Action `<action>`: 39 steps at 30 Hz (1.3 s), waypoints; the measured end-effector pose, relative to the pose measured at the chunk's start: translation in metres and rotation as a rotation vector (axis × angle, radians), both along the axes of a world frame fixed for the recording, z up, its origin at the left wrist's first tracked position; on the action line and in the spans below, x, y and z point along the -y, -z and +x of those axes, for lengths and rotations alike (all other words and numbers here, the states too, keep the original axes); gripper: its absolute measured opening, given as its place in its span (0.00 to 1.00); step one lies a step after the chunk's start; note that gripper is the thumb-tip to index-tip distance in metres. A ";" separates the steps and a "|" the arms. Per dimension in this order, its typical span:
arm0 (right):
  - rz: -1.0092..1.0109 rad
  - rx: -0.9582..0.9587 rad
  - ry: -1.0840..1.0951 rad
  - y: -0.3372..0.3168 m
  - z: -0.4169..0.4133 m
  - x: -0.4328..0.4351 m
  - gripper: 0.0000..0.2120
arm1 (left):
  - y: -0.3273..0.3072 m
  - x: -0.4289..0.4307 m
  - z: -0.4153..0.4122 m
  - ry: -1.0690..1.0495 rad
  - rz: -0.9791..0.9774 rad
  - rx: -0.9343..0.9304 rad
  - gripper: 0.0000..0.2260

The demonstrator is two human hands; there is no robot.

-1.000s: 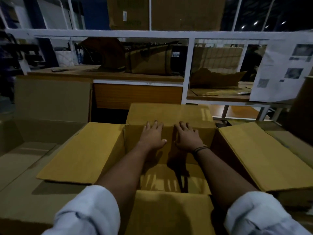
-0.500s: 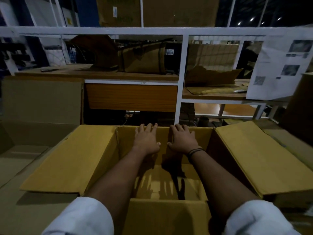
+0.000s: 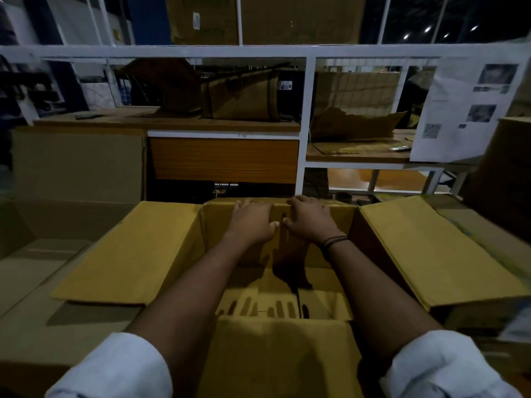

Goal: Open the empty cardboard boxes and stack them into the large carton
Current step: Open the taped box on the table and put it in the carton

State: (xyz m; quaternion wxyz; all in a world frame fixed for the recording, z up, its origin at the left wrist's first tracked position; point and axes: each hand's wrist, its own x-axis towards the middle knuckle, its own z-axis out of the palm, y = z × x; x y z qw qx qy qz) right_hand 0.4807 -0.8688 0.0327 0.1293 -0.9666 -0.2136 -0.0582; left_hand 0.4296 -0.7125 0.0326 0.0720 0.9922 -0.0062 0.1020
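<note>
My left hand (image 3: 253,222) and right hand (image 3: 311,222) lie side by side on the far wall of the open box (image 3: 275,354), thumbs almost touching. My fingers (image 3: 244,203) curl over the wall's top edge, where the far flap (image 3: 339,203) is folded outward and down; I cannot tell how tightly they grip it. Both palms press flat against the wall's inner face.

The box sits directly before me, mouth up. Its left flap (image 3: 135,254) and right flap (image 3: 431,248) are spread outward and lie nearly level. The near flap (image 3: 275,354) tilts toward me between my forearms. Hand shadows fall across the box floor; the floor's seam is visible.

A dark band (image 3: 334,241) circles my right wrist. White sleeves (image 3: 115,369) are rolled to the forearms.

To the left, a larger carton (image 3: 77,165) stands open, its rear wall upright; the left flap overlaps its interior. To the right, more cardboard (image 3: 494,234) lies beneath and beyond the right flap.

Beyond the box, a white frame (image 3: 309,110) carries a wooden shelf (image 3: 172,122) with folded cardboard (image 3: 241,99) on it. A printed sheet (image 3: 465,110) hangs at the right.

Nothing lies between my hands and the far wall.
</note>
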 end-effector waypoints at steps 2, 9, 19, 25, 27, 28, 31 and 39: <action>0.023 -0.008 -0.035 -0.014 -0.016 0.000 0.23 | -0.012 0.010 -0.019 0.011 0.012 -0.014 0.20; 0.101 -0.033 -0.099 -0.022 -0.111 0.019 0.20 | -0.010 0.013 -0.121 0.055 -0.191 -0.064 0.16; 0.092 0.119 -0.093 0.045 -0.231 0.044 0.21 | 0.064 -0.006 -0.210 0.192 -0.126 0.217 0.21; 0.185 0.377 -0.135 0.077 -0.204 0.039 0.16 | 0.085 -0.011 -0.178 0.220 -0.004 0.336 0.19; 0.210 0.414 -0.143 0.079 -0.190 0.034 0.16 | 0.081 -0.013 -0.165 0.206 0.003 0.310 0.19; 0.221 0.424 -0.146 0.080 -0.182 0.031 0.16 | 0.079 -0.015 -0.156 0.192 0.010 0.284 0.20; 0.222 0.433 -0.134 0.081 -0.157 0.023 0.13 | 0.075 -0.018 -0.133 0.156 0.017 0.272 0.21; 0.133 0.455 -0.079 0.083 -0.103 0.012 0.16 | 0.073 -0.022 -0.088 0.109 0.009 0.238 0.23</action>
